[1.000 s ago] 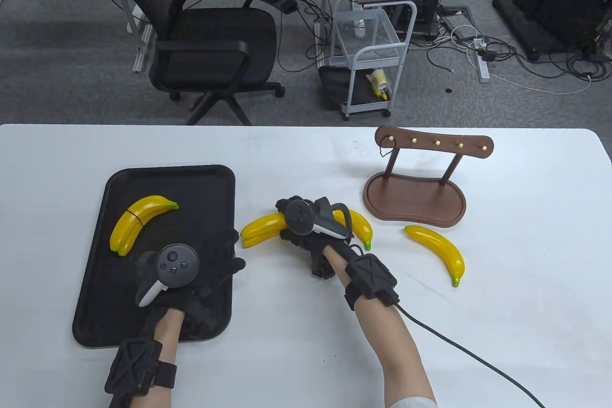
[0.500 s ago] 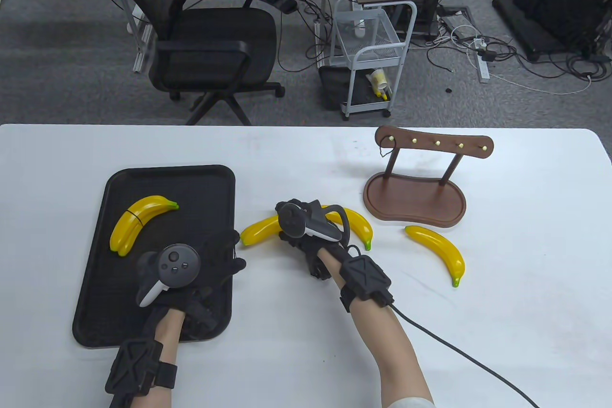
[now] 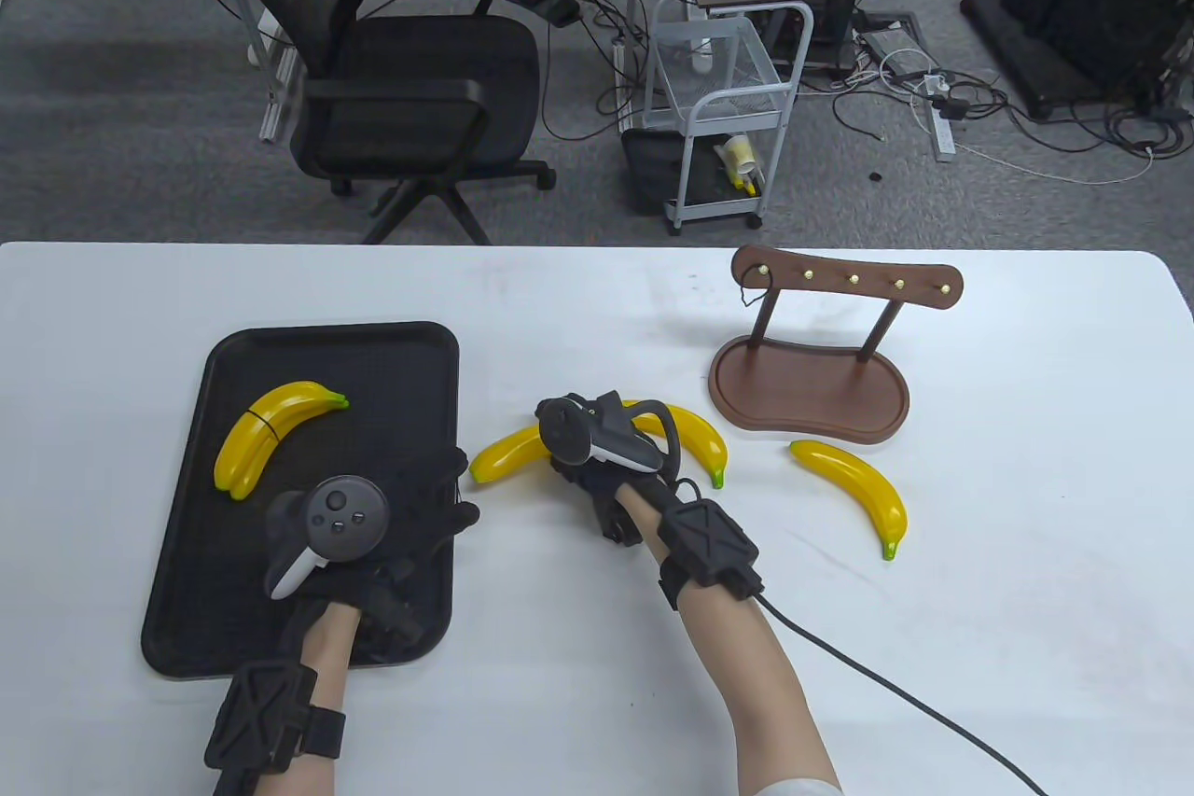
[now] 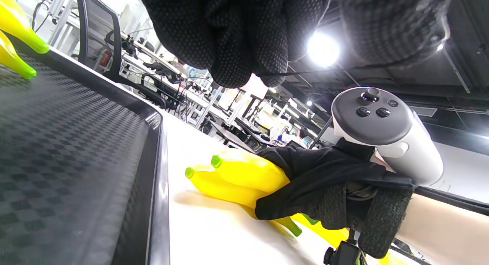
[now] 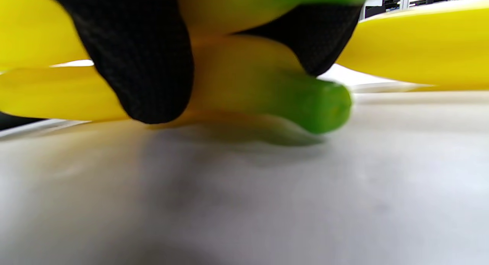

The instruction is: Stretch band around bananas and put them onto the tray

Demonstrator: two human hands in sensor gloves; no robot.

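White table (image 3: 597, 647), bearing all items; black textured tray (image 3: 280, 348) at its left, holding one pair of yellow bananas bound by a thin dark band (image 3: 272, 428) across the middle, green tips towards the far right; brown wooden hook stand (image 3: 810, 385) at the right, a row of brass pegs on its top bar; loose pair of bananas (image 3: 504, 453) lying side by side on the table just right of the tray; third banana (image 3: 704, 439) close behind the right wrist; single banana (image 3: 858, 483) in front of the stand, apart from the rest; right hand (image 3: 597, 451), fingers curled over the loose pair and gripping it against the table; left hand (image 3: 373, 535), resting above the tray's near right part, fingertips bunched together in the left wrist view, whether they pinch anything cannot be told
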